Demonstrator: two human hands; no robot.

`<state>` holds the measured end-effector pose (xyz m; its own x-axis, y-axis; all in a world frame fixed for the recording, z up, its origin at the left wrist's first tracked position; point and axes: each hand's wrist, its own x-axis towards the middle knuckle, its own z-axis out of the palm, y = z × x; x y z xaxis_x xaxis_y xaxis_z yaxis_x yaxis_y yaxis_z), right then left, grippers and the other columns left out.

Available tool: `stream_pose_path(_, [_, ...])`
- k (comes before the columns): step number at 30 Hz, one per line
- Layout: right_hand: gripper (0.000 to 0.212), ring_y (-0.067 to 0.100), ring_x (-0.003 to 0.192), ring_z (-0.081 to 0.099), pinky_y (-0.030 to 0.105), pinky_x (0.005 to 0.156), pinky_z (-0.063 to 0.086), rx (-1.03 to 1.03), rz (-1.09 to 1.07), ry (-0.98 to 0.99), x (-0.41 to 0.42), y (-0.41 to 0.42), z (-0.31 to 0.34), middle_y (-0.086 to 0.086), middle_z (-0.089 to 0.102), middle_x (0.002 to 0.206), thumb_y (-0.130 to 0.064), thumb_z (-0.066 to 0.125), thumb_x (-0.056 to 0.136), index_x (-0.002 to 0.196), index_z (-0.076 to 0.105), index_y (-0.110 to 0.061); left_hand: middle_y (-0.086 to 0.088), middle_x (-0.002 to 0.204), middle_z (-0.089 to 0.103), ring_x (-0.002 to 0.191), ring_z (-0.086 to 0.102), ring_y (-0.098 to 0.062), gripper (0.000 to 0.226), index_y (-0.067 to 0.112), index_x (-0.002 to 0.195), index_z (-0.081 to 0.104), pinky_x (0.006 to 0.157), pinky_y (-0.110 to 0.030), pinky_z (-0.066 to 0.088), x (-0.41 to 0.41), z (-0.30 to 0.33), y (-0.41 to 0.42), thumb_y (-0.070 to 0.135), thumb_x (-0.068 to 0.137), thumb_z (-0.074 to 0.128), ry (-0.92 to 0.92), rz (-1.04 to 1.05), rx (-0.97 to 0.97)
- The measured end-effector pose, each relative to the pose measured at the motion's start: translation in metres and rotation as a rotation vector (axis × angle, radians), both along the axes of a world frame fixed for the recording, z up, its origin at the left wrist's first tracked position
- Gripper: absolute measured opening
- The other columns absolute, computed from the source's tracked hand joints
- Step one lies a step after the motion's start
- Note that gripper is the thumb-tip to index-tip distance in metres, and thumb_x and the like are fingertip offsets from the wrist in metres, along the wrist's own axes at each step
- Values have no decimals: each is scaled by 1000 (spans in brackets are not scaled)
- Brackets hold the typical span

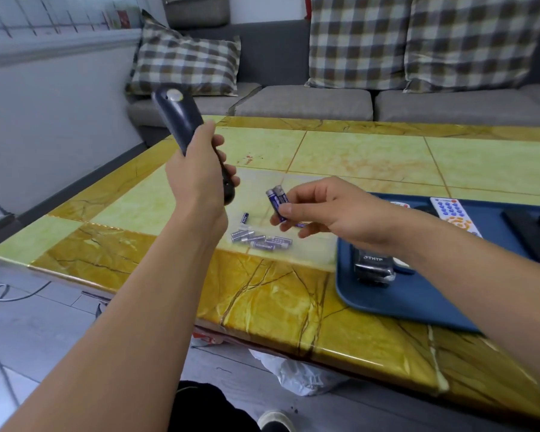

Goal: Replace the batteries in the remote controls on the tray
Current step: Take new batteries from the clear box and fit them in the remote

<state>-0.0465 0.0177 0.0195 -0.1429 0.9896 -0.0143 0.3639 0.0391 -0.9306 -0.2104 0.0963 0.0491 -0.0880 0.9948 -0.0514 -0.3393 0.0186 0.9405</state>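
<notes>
One blue tray [418, 304] sits on the table w/ more remotes. L hand [197, 179] grips the dark remote [178, 116] up high; hard, light, hold its middle. R hand [321, 210] pinches two batteries [277, 199]; small, smooth, may slip.

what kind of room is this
Most likely a home living room: a grey sofa with checked cushions stands behind a low marble-patterned coffee table.
</notes>
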Motion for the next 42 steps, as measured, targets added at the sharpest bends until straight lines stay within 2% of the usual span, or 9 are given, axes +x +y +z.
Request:
stream_pose_path(4, [24, 19, 81, 70, 24, 65, 54, -91, -84, 454, 25, -31, 15, 9, 74, 95, -27, 63, 88, 101, 67, -8, 3, 68, 53, 53, 51, -10, 27, 14, 89, 65, 48, -24, 45, 40, 7, -32, 40, 87, 73, -12, -316, 21])
stream_pose_path(11, [28, 14, 67, 66, 20, 59, 52, -74, -340, 531, 97, -92, 10, 11, 74, 88, -25, 65, 81, 102, 69, -6, -6, 71, 60, 52, 48, -14, 24, 8, 101, 66, 43, -19, 41, 131, -16, -81, 13, 82, 80, 86, -803, -20])
stream_pose_path(14, [36, 14, 70, 67, 19, 62, 54, -53, -429, 526, 125, -118, 5, 13, 73, 94, -20, 67, 83, 110, 67, 3, -7, 72, 63, 52, 52, -14, 27, 7, 103, 65, 46, -20, 45, 162, -18, -95, 5, 80, 80, 70, -850, -29])
stream_pose_path(17, [19, 12, 76, 69, 18, 64, 55, 25, -540, 484, 152, -139, 6, 11, 75, 93, -14, 66, 89, 102, 73, -1, -8, 77, 69, 61, 56, -17, 27, 10, 100, 68, 55, -24, 48, 195, -20, -110, 8, 78, 83, 89, -836, -41])
stream_pose_path(20, [16, 12, 73, 64, 16, 66, 55, 140, -658, 470, 179, -157, 11, 11, 71, 87, -6, 63, 92, 102, 72, 1, -8, 78, 66, 54, 53, -14, 27, 12, 101, 66, 60, -29, 38, 221, -21, -123, 9, 79, 82, 47, -831, -78])
stream_pose_path(25, [33, 17, 69, 64, 21, 64, 56, 105, -629, 429, 199, -176, 7, 15, 71, 86, -1, 61, 94, 126, 64, -9, -5, 80, 75, 59, 59, -14, 21, 13, 98, 66, 60, -23, 49, 241, -23, -134, 9, 82, 80, 35, -872, -116])
stream_pose_path(30, [29, 19, 66, 64, 23, 60, 55, 87, -617, 417, 201, -172, 1, 16, 72, 86, -1, 59, 96, 123, 61, -11, -7, 87, 77, 73, 63, -20, 25, 12, 104, 66, 65, -24, 52, 242, -25, -129, 10, 83, 79, 59, -871, -83])
stream_pose_path(37, [20, 13, 52, 51, 24, 53, 44, -36, -349, -45, 142, -118, -14, 1, 66, 67, -16, 62, 97, 117, 65, -16, -7, 82, 71, 71, 59, -21, 29, 16, 99, 68, 56, -27, 38, 162, -3, -85, 17, 76, 86, 252, -782, 197])
stream_pose_path(42, [10, 8, 51, 45, 24, 52, 33, 302, -236, -434, 45, -41, -20, -7, 54, 54, -21, 70, 90, 90, 74, -12, -12, 80, 68, 56, 58, -13, 37, 12, 94, 67, 45, -19, 39, 39, 8, -46, 15, 63, 86, 559, -874, 276])
